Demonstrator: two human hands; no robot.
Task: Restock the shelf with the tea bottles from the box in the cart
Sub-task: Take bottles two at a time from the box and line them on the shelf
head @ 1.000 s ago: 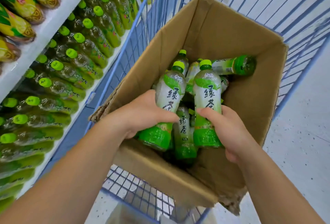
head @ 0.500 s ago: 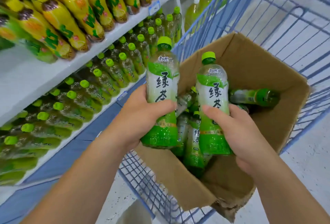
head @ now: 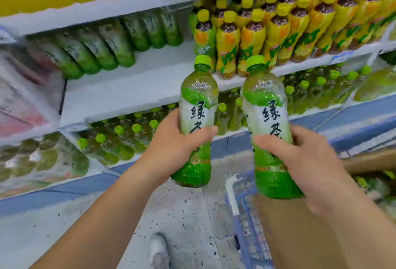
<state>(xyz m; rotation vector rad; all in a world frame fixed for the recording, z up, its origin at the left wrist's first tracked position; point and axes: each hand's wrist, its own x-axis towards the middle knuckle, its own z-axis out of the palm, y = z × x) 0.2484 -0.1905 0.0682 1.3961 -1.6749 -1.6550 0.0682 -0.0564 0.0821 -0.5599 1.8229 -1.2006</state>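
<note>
My left hand [head: 171, 150] grips one green tea bottle [head: 198, 105] upright by its lower half. A second green tea bottle [head: 266, 105] stands upright in my right hand [head: 308, 165]. Both have light green caps and white-green labels and are raised in front of the white shelf [head: 128, 88]. That shelf has a bare stretch in its middle, with green tea bottles [head: 96, 50] at its back left. At the right edge, a corner of the cardboard box [head: 368, 161] sits in the blue cart [head: 244, 210].
Yellow-capped drink bottles [head: 276, 30] fill the right part of the middle shelf. Rows of green-capped bottles [head: 120, 138] stand on the lower shelf. A speckled floor and a shoe [head: 158, 249] lie below.
Both hands lifted their bottles out of the box and up toward the shelf. The view swung left from the cart to face the shelves.
</note>
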